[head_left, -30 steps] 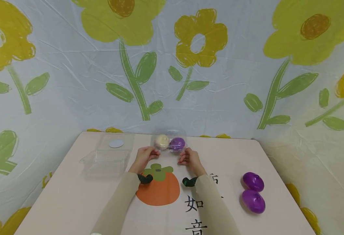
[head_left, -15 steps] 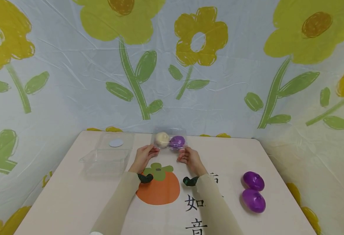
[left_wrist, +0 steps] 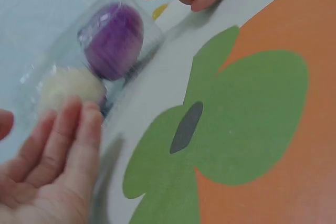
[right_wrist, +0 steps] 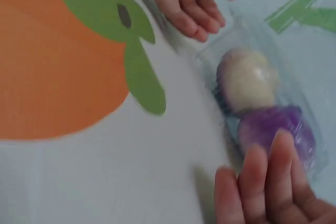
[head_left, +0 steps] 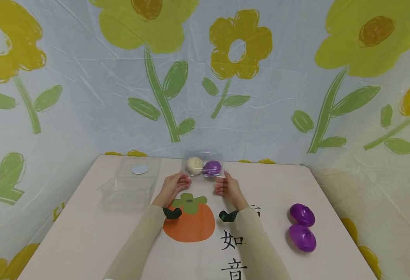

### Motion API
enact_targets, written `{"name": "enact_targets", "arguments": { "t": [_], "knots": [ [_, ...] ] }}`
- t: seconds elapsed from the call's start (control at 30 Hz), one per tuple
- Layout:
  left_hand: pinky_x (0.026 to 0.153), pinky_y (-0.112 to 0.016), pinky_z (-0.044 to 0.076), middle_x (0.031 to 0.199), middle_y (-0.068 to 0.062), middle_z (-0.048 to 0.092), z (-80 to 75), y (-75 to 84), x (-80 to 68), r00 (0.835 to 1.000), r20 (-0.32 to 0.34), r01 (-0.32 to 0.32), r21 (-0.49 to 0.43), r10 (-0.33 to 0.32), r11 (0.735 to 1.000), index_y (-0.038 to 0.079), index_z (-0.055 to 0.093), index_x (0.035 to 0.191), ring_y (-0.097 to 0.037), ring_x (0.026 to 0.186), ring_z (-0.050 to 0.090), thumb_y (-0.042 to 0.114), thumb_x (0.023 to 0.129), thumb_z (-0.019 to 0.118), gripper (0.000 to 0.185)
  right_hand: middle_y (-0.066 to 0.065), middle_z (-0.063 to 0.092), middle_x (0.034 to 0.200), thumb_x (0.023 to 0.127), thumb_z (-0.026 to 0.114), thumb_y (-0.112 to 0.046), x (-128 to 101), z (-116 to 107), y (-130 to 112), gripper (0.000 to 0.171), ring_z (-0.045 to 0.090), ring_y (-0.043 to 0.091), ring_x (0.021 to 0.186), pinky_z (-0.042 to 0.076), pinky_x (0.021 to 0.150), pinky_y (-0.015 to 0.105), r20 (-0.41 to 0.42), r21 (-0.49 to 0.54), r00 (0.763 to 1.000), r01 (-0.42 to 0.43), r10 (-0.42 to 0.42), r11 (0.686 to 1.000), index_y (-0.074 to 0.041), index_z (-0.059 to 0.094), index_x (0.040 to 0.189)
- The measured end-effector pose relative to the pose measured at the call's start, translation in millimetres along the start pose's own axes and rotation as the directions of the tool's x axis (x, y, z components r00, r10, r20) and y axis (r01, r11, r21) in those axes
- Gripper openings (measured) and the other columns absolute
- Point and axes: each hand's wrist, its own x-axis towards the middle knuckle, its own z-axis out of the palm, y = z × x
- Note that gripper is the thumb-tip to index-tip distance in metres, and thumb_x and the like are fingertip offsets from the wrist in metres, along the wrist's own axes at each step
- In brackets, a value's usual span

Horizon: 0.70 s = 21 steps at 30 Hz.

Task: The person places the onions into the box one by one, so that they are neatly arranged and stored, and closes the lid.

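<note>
A person's left hand (head_left: 172, 188) and right hand (head_left: 230, 189) have loosely extended fingers, gripping nothing. Just beyond, near the table's (head_left: 267, 184) far edge, a clear plastic clamshell (head_left: 205, 155) holds cream and purple bulbs; light, even pressure from both sides should suit it.

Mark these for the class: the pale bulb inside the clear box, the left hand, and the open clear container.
Pale bulb (head_left: 194, 166): head view, middle of its near side.
Left hand (head_left: 171, 188): head view, middle of the hand.
Open clear container (head_left: 126, 198): head view, its near wall.
</note>
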Motion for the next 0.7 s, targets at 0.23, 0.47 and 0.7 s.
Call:
{"name": "enact_targets", "arguments": {
  "t": [0.23,0.47,0.7],
  "knots": [
    [0.091,-0.039,0.056,0.105,-0.022,0.067,1.2,14.5,-34.0,0.992,0.109,0.039,0.208,-0.062,0.977,-0.017,0.044,0.131,-0.029,0.096,0.069,0.017,0.106,0.041,0.042,0.001,0.052,0.057,0.103,0.044,-0.041,-24,9,-14,0.052,0.043,0.010,0.045,0.047,0.046,0.025,-0.201,-0.005,0.980,0.002,-0.003,1.000,0.007,0.061,0.092],
    [0.089,-0.043,0.056,0.101,-0.021,0.068,-1.9,38.4,-80.2,0.959,0.281,-0.167,0.442,0.040,0.881,-0.012,0.055,0.115,-0.032,0.095,0.069,0.021,0.106,0.048,0.035,-0.001,0.044,0.053,0.099,0.050,-0.023,-50,30,-37,0.030,0.033,0.010,0.040,0.035,0.040,0.022,-0.204,0.069,0.975,0.103,-0.087,0.992,-0.003,0.056,0.077],
    [0.085,-0.029,0.057,0.098,-0.018,0.070,-12.1,72.7,-122.0,0.881,0.332,-0.470,0.533,0.337,0.704,-0.004,0.064,0.105,-0.019,0.091,0.069,0.014,0.103,0.054,0.021,0.002,0.051,0.059,0.102,0.046,-0.011,-72,66,-41,0.022,0.042,0.011,0.045,0.045,0.046,0.022,-0.050,0.097,0.974,0.225,-0.221,0.970,0.004,0.055,0.087]
  ]
}}
